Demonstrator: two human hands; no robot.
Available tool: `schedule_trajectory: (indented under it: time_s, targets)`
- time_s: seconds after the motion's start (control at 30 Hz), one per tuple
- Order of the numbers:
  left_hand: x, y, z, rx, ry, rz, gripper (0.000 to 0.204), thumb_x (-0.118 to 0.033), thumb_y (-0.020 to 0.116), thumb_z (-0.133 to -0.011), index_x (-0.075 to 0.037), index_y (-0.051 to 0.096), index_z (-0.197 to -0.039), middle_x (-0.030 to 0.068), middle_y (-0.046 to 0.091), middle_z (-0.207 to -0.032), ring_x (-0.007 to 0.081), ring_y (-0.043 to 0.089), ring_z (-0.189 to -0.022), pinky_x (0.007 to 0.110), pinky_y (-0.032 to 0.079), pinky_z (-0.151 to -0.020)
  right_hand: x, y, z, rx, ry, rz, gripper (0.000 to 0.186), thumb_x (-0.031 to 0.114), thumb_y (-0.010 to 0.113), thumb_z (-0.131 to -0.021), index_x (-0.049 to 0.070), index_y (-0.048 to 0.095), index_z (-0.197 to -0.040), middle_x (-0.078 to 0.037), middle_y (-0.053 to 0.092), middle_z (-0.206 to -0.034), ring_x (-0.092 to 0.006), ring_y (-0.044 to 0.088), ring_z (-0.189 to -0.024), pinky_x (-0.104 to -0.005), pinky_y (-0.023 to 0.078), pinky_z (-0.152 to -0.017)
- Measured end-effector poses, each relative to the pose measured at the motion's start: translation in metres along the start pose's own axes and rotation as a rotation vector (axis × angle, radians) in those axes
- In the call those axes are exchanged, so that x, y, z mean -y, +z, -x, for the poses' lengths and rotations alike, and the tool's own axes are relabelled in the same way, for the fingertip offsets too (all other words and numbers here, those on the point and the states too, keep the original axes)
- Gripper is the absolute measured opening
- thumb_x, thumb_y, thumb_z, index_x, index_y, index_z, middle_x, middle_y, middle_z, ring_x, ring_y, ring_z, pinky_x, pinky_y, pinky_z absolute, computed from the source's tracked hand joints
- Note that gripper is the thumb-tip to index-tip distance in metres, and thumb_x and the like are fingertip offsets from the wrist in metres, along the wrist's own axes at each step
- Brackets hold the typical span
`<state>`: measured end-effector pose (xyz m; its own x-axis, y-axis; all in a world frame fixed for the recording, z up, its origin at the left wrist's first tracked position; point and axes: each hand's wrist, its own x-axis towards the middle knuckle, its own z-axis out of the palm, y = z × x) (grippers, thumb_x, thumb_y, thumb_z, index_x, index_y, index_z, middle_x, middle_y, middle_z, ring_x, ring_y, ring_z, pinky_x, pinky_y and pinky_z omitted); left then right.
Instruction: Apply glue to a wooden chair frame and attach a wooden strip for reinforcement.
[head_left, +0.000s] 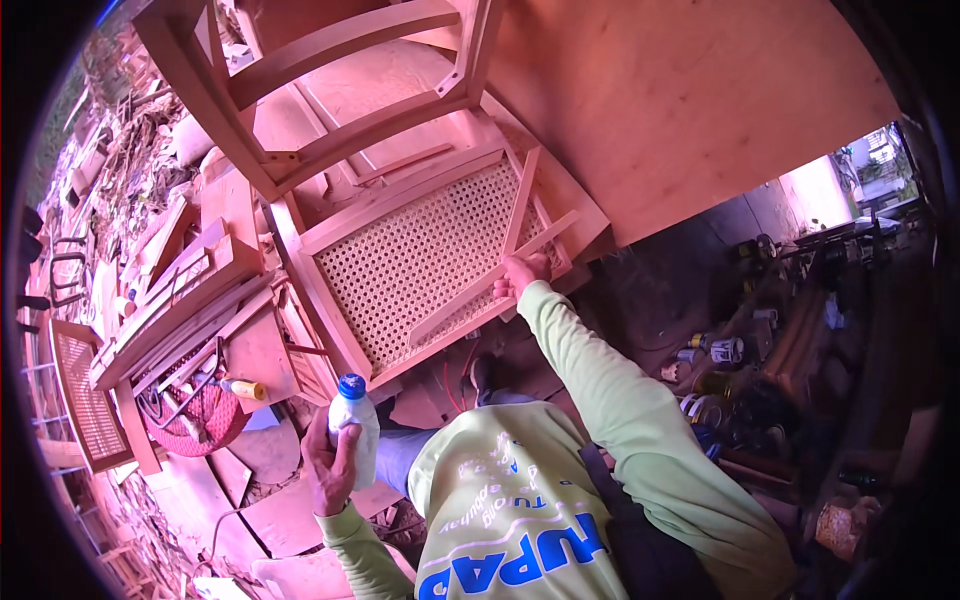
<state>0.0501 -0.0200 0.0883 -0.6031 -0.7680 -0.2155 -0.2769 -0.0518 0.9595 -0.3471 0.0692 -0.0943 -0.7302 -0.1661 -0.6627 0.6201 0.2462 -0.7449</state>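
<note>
My left hand (332, 465) is wrapped round a whitish plastic bottle (352, 420) with a blue cap, held upright beside my leg. My right hand (523, 276) is closed on a thin wooden strip (460, 300) that slants across a woven cane panel (400, 255). A second wooden strip (521, 200) crosses the first near my right hand. Around the cane runs a pale wooden frame (335, 325). The fingertips of my right hand are partly hidden.
An unfinished wooden chair frame (365, 130) stands beyond the panel. A large plywood sheet (690, 100) leans at upper right. To the left, stacked planks (180, 330) lie near a yellow-handled tool (243, 388) and a red woven seat (205, 430). Cans (727, 350) and clutter fill the right side.
</note>
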Motion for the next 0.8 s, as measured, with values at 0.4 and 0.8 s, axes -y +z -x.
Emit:
schedule_trajectory:
  time_s: [0.4,0.8]
  targets:
    - [-0.137,-0.015,-0.060,0.332,0.244,-0.677,0.037,-0.022,0.079,-0.090,-0.002,0.064,-0.117,0.0180,0.071,-0.092,0.0362,0.071,-0.079,0.042,0.054,-0.070,0.038,-0.008,0.148,0.826,-0.424,-0.270,0.020,0.002,0.063,-0.099,0.001,0.061,-0.119,-0.009,0.069,-0.105,-0.0190,0.069,-0.093,-0.0350,0.061,-0.079]
    - [-0.247,0.008,-0.099,0.475,0.558,-1.067,0.026,-0.019,0.076,-0.090,-0.005,0.060,-0.105,0.0162,0.071,-0.090,0.0391,0.070,-0.083,0.047,0.054,-0.070,-0.031,0.060,0.204,1.300,-0.469,-0.168,0.032,-0.009,0.062,-0.097,-0.001,0.059,-0.128,-0.011,0.066,-0.118,-0.0207,0.065,-0.116,-0.0337,0.054,-0.103]
